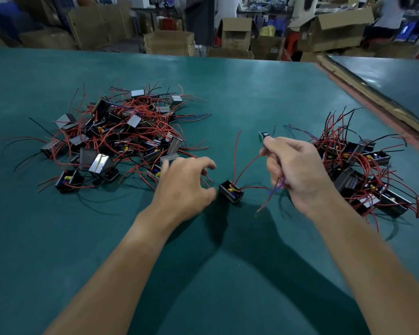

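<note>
step: right hand (298,172) pinching the wires (279,186), green board (262,136) sticking past its thumb.
left hand (184,187): hovering half-curled, gripping nothing.
box (231,191): lying between both hands' fingertips.
next: likely steadying the box, seating the board.

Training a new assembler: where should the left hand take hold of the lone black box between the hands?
Probably pinch the black box across its outer side walls, approaching from the left hand: its open top is full of parts and red wires leave it toward the right hand.
</note>
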Available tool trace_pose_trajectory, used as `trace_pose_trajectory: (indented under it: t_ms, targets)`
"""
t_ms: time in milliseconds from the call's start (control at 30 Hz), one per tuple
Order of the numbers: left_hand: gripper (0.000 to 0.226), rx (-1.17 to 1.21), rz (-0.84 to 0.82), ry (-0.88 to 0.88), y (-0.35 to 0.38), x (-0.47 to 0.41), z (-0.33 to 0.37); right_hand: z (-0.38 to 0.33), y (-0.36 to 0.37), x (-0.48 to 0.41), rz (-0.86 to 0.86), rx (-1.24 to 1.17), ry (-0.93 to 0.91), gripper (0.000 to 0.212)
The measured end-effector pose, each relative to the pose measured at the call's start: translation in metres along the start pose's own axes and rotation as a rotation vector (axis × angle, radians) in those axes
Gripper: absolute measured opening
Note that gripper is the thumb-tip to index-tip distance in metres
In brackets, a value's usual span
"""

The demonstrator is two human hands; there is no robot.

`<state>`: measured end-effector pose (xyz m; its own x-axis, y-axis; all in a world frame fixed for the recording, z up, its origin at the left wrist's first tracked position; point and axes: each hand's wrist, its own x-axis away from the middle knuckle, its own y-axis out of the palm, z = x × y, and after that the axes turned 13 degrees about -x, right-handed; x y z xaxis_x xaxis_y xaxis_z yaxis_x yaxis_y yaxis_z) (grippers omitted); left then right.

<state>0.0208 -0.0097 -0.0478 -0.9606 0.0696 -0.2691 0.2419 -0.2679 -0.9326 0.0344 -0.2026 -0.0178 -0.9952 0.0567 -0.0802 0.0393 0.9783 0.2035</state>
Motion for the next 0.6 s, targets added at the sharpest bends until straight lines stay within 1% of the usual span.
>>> trace_pose_trajectory:
  t_ms: [67, 133, 200, 233, 267, 333, 367, 400, 433, 500, 567, 600]
  targets:
    - [0.051, -0.087, 0.020, -0.080, -0.003, -0.001, -0.006, 0.006, -0.001, 0.000, 0.010, 0.207, -0.122, 0.032]
    - [0.056, -0.183, -0.068, -0.160, -0.006, 0.000, -0.011, 0.012, -0.004, 0.000, 0.000, 0.375, -0.197, 0.031]
    - [0.051, -0.262, -0.148, -0.191, -0.007, 0.001, -0.012, 0.016, -0.006, -0.001, 0.010, 0.554, -0.240, 0.030]
    - [0.047, -0.280, -0.162, -0.193, -0.007, 0.001, -0.011, 0.017, -0.007, -0.002, 0.045, 0.655, -0.253, 0.029]
    - [0.045, -0.276, -0.164, -0.192, -0.008, 0.002, -0.011, 0.016, -0.009, -0.003, 0.098, 0.746, -0.265, 0.027]
    - [0.045, -0.201, -0.146, -0.196, -0.009, 0.002, -0.010, 0.010, -0.014, -0.004, 0.212, 0.884, -0.255, 0.013]
    - [0.045, -0.151, -0.131, -0.207, -0.009, 0.002, -0.010, 0.007, -0.016, -0.004, 0.251, 0.950, -0.226, 0.011]
    - [0.043, -0.108, -0.116, -0.220, -0.010, 0.002, -0.011, 0.004, -0.019, -0.005, 0.269, 1.006, -0.198, 0.019]
    - [0.041, -0.081, -0.111, -0.228, -0.011, 0.002, -0.011, 0.003, -0.022, -0.006, 0.271, 1.039, -0.179, 0.026]
    - [0.037, -0.063, -0.119, -0.224, -0.010, 0.003, -0.010, 0.002, -0.023, -0.004, 0.283, 1.048, -0.206, 0.036]
    - [0.034, -0.012, -0.064, -0.220, -0.008, 0.003, -0.010, 0.001, -0.019, 0.000, 0.256, 0.998, -0.313, 0.038]
    - [0.033, 0.036, -0.015, -0.224, -0.008, 0.003, -0.009, 0.001, -0.016, 0.002, 0.202, 0.988, -0.377, 0.036]
